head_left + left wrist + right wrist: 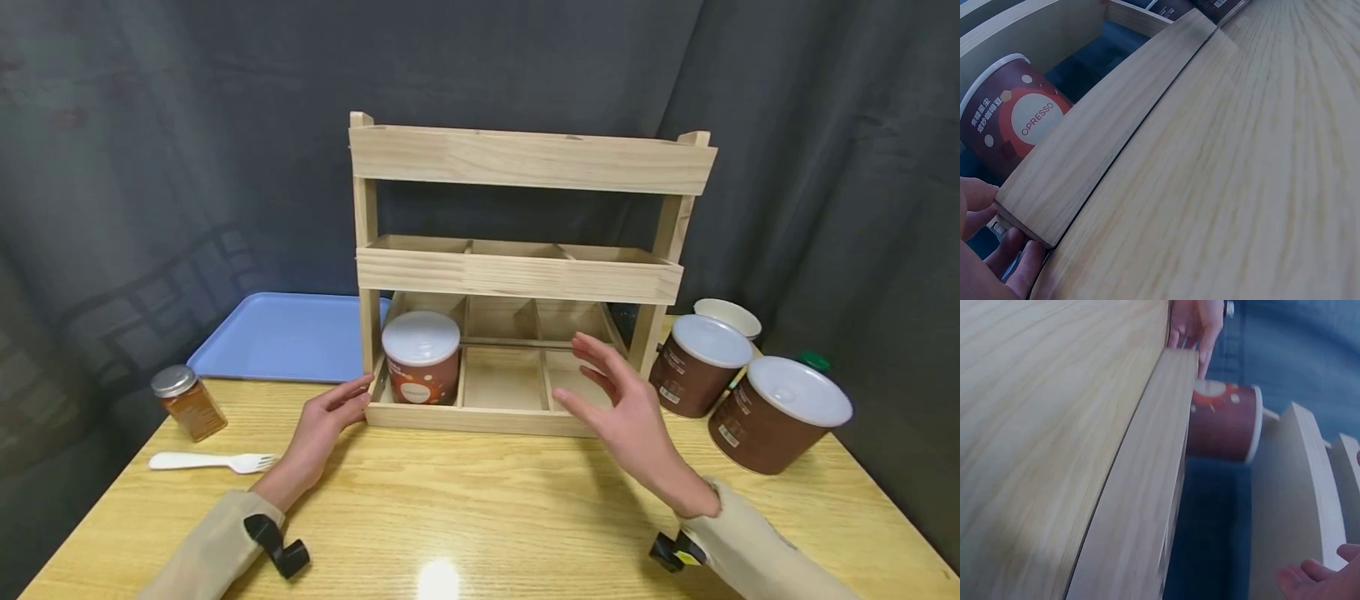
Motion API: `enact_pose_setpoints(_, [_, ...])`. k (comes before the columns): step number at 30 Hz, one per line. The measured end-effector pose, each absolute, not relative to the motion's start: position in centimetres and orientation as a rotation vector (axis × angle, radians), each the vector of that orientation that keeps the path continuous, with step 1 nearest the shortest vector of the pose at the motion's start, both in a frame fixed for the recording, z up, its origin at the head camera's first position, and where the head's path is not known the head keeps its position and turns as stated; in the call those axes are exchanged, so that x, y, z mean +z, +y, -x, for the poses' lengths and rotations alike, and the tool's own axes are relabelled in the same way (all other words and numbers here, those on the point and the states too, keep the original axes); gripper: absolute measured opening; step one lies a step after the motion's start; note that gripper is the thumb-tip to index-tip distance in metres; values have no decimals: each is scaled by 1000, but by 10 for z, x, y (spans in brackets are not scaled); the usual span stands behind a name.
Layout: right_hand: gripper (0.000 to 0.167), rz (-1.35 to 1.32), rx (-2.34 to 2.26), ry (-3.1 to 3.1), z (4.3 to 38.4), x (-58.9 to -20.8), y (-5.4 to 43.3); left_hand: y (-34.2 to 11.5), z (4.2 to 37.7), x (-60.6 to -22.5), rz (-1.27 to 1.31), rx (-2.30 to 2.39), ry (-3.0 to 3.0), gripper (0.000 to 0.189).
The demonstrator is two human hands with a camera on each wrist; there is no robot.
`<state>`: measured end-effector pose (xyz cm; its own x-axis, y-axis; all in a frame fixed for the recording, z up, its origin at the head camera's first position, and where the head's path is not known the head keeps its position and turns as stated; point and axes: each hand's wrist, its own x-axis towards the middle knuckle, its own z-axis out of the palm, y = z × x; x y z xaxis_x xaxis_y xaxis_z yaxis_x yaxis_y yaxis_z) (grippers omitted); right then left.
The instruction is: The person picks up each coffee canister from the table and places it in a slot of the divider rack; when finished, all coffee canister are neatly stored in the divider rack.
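A: How far along does your work look?

B: Partway, I judge: 1 brown tub [422,362] stands in the bottom left compartment [412,417] of your rack [525,162], with 2 similar tubs [767,427] apparently left outside, on the table [480,517].

A: And your hands?

B: Your left hand [317,436] touches the rack's lower left corner, fingers loosely extended; your right hand [633,417], thumb and fingers apart, holds nothing near the bottom right compartment [565,365].

the pale three-tiered wooden rack [517,277] stands upright, left hand [322,427] touching, right hand [632,417] near it.
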<state>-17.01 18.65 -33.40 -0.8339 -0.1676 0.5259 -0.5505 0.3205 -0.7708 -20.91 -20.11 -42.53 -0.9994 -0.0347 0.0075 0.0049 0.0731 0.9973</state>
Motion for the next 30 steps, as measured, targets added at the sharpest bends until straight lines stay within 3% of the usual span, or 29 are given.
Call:
enact_pose_setpoints(8, [66, -437, 1337, -2307, 141, -334, 240, -200, 209, -425, -42, -2116, -2271, 49])
enact_pose_setpoints(18, [72, 50, 1185, -2329, 109, -331, 311, -200, 207, -422, -75, -2114, -2280, 48])
enact_pose_setpoints(25, [72, 474, 1134, -2186, 101, -327, 343, -200, 207, -421, -75, -2109, -2276, 47])
enact_pose_setpoints(30, [82, 626, 1128, -2207, 108, -333, 368, -200, 209, -423, -59, -2094, -2285, 48])
